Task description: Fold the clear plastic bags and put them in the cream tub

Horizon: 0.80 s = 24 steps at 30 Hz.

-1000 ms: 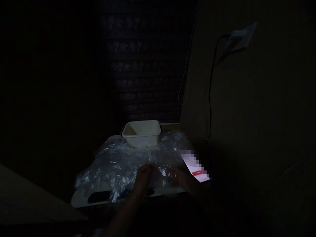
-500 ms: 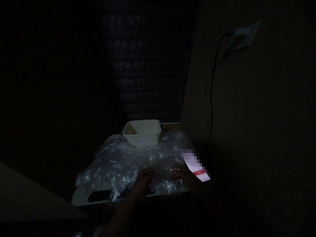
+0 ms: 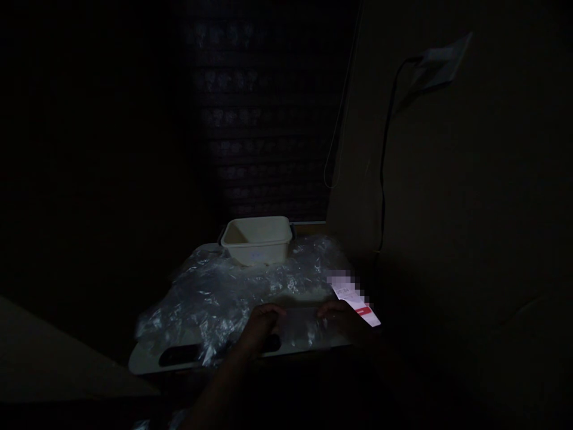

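Note:
Near the front edge of a pale tabletop (image 3: 139,359), a piece of clear plastic (image 3: 301,327), perhaps a bag, is stretched between both hands. My left hand (image 3: 264,321) is closed, thumb and fingers pinching its left side. Fingers of my right hand (image 3: 335,310) pinch its upper right corner. Behind and to the left, crumpled clear plastic bags (image 3: 215,292) cover much of the tabletop. A cream plastic tub (image 3: 257,253) stands upright at the back among them. Dim light hides finer details of the fingers.
To the right of my right hand lies a phone with a lit screen (image 3: 358,301). A black cable (image 3: 383,173) hangs from a wall outlet (image 3: 441,63) on the right. At the back are dark slatted blinds (image 3: 264,119) with a looped cord (image 3: 329,179).
The clear plastic between my hands has been lifted and drawn straighter, baring a patch of tabletop behind it. My right hand has risen slightly and its fingers have closed on the edge.

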Available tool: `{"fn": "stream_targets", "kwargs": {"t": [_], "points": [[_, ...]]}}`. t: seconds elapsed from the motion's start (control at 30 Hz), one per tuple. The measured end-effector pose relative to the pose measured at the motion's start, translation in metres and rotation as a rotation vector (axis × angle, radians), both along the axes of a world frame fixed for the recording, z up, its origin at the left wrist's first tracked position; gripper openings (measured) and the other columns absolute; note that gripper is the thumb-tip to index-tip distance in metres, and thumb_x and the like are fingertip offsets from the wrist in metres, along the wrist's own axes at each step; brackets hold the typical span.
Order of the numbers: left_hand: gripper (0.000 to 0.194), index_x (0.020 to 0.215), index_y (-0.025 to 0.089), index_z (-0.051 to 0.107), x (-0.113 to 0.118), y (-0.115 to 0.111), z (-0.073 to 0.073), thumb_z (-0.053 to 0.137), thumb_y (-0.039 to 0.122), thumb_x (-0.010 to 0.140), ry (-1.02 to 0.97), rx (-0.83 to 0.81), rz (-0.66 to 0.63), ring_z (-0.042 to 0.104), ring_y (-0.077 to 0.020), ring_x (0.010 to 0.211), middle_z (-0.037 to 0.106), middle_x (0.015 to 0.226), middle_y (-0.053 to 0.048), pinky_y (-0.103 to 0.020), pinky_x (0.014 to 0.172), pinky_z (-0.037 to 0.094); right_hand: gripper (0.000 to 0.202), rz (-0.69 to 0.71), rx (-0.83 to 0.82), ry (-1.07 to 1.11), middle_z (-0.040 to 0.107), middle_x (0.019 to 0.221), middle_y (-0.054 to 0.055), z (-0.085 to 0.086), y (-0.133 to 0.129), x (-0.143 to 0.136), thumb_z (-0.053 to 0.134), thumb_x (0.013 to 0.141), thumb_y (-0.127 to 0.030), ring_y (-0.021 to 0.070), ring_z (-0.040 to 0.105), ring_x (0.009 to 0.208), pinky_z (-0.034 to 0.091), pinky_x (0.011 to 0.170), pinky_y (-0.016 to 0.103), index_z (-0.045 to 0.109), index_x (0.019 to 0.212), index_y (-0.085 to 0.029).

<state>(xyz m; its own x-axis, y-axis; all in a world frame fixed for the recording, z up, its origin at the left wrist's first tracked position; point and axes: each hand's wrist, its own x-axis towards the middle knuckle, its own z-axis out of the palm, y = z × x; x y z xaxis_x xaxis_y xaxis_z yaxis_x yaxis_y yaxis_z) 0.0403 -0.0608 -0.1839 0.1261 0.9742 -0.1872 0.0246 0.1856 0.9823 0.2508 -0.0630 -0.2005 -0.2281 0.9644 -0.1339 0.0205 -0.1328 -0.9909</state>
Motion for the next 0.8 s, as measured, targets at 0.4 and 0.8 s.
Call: {"fn": "stream_targets", "kwargs": {"t": [0.4, 0.8], "points": [[0.044, 0.118, 0.011, 0.028, 0.013, -0.009, -0.012, 0.029, 0.018, 0.074, 0.973, 0.799, -0.239, 0.025, -0.019, 0.112, 0.031, 0.122, -0.011, -0.035, 0.088, 0.027, 0.039, -0.328, 0.439, -0.5, 0.049, 0.105, 0.005, 0.001, -0.001, -0.004, 0.035, 0.064, -0.018, 0.0191, 0.041, 0.1, 0.031, 0.087, 0.038, 0.048, 0.101, -0.019], [0.045, 0.118, 0.013, 0.028, 0.016, -0.022, -0.023, 0.026, 0.029, 0.076, 1.426, 0.832, -0.331, 0.019, -0.0222, 0.114, 0.03, 0.123, -0.01, -0.042, 0.091, 0.015, 0.047, 0.112, 0.75, -1.031, 0.026, 0.125, 0.008, -0.002, -0.028, -0.07, 0.024, 0.078, -0.034, 0.0192, 0.016, 0.115, 0.015, 0.094, 0.04, 0.023, 0.12, -0.013]]}}
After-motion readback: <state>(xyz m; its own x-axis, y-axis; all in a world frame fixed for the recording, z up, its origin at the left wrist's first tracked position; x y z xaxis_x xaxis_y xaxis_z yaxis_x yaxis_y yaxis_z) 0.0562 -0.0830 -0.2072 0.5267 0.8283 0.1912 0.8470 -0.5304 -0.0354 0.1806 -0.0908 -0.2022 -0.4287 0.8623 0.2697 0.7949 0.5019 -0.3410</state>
